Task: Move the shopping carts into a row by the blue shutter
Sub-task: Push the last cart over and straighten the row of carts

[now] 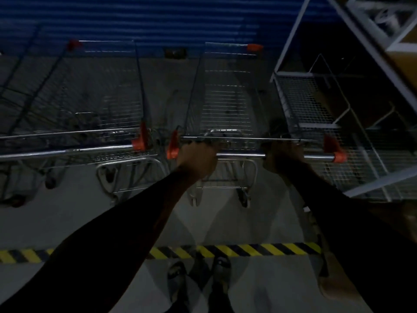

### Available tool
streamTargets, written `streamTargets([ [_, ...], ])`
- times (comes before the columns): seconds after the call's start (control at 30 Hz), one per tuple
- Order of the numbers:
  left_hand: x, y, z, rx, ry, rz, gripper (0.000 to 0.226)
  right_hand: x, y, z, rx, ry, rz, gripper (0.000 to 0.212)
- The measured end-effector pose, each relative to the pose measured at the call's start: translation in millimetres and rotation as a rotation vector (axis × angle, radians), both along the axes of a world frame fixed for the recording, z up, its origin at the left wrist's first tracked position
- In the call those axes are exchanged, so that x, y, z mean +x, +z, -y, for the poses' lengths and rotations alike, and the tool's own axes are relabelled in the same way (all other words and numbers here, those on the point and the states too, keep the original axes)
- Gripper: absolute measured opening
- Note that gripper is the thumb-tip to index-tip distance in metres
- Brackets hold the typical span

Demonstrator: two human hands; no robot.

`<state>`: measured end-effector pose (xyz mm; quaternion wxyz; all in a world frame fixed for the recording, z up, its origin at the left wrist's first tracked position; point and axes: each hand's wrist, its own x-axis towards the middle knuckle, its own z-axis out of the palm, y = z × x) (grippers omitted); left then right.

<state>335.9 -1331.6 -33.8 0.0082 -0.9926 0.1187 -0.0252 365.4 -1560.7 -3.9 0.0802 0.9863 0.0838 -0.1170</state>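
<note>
A wire shopping cart [228,98] with orange corner caps stands in front of me, its nose toward the blue shutter [146,21]. My left hand [197,158] grips the left part of its chrome handle bar [241,156]. My right hand [283,158] grips the same bar further right. Both arms are in dark sleeves. A second cart [99,98] stands beside it on the left, also pointing at the shutter, with a narrow gap between the two. Further left a third cart [20,86] shows dimly.
A white metal rack with mesh shelves [316,105] stands close on the right of the held cart. A yellow and black hazard stripe [237,250] runs across the grey floor just ahead of my feet [200,281]. The scene is dim.
</note>
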Motion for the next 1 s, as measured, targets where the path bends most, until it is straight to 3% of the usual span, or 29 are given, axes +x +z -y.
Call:
streamTargets([
  [0.3,19,5,-2,0.068,0.05,-0.027,0.038,25,-5,1,0.125,0.084,-0.001,0.041],
  [0.4,15,7,3,0.079,0.056,-0.058,0.041,13,-3,6,0.073,0.096,0.085,0.035],
  [0.73,-14,14,3,0.179,0.01,-0.122,0.031,-23,2,5,0.03,0.057,0.066,0.037],
  [1.0,-29,15,-4,0.144,-0.003,-0.164,0.036,-35,-1,-2,-0.019,0.087,0.152,0.036],
])
